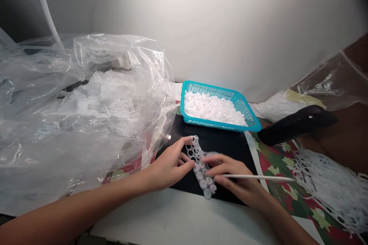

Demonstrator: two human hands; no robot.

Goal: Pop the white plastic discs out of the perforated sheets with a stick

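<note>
A translucent plastic sheet of joined rings [202, 179] lies at an angle over a black mat [184, 183]. Round pieces fill its near part, while rings at its far end are empty. My left hand [169, 164] pinches the sheet's left edge between thumb and fingers. My right hand [241, 180], slightly blurred, has a thin pale stick [267, 178] between its fingers, pointing off to the right. Its fingertips touch or hover over the sheet's right side; which of the two I cannot tell. Behind both hands stands a turquoise basket [212, 124] holding many small white pieces [209, 107].
A large clear plastic bag [138, 53] with whitish plastic parts spreads across the left. On the right are a pile of empty ring sheets [333, 187] and a black handle-like object [296, 124]. The patterned cloth [287, 191] shows beneath; a pale wall [218, 26] rises behind.
</note>
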